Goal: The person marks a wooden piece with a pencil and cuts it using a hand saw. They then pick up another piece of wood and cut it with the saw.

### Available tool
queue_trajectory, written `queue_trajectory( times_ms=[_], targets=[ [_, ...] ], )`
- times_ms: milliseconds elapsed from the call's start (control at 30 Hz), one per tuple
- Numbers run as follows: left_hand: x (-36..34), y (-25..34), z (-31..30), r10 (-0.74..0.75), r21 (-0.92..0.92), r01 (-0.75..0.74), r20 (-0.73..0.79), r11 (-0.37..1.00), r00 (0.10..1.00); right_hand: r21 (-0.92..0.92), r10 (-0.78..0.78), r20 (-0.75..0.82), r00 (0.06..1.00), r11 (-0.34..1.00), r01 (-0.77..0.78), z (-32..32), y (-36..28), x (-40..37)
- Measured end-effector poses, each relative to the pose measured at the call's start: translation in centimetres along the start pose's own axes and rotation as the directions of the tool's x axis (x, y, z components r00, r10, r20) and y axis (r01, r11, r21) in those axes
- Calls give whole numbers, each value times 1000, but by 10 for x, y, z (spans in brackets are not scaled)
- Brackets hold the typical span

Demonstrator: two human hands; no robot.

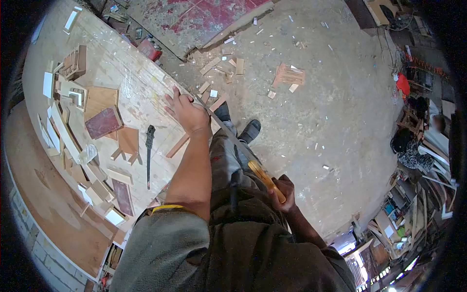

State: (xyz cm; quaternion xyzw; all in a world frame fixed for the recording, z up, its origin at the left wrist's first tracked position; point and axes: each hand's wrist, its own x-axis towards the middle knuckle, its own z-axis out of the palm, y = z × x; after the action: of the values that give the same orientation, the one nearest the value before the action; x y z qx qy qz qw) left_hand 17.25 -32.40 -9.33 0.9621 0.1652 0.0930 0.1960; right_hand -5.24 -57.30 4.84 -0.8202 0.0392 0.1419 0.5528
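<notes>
My right hand (283,193) is closed around the yellow handle of a handsaw (262,176). The saw's long narrow blade slants up and left to the workbench edge beside my left hand. My left hand (190,113) presses down at that edge, fingers partly spread and bent, over a narrow wooden strip (178,146). One end of the strip shows below my forearm, and a reddish end (219,101) juts past the bench edge; the part under my hand is hidden. On the bench to the left lies a long thin tool (149,158) with a dark, lumpy grip.
The workbench (138,73) carries wood offcuts, a brown board (101,104), a dark red block (104,122) and a clear plastic cup (88,154). Several scraps (240,66) litter the concrete floor (335,117). Piled timber and clutter (428,160) line the right side.
</notes>
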Motion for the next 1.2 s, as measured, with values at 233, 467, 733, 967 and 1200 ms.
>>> queue_trajectory(
  times_ms=[233,467,733,967,1200],
  targets=[
    [5,0,0,-2,15,2,25,1000,1000,94,36,-113,993,995,-26,20,17,-10],
    [2,1,-1,-6,7,5,34,1000,999,17,4,-117,993,1000,-2,8,12,-27],
    [0,-1,2,15,-6,-15,7,1000,1000,-11,-102,-46,994,995,102,-5,7,-17],
    [0,-4,3,28,-3,-28,16,1000,999,42,-68,-169,983,996,76,4,35,-28],
    [3,-1,-6,32,30,-33,22,999,999,12,-49,-260,964,998,54,4,9,-22]
  ],
)
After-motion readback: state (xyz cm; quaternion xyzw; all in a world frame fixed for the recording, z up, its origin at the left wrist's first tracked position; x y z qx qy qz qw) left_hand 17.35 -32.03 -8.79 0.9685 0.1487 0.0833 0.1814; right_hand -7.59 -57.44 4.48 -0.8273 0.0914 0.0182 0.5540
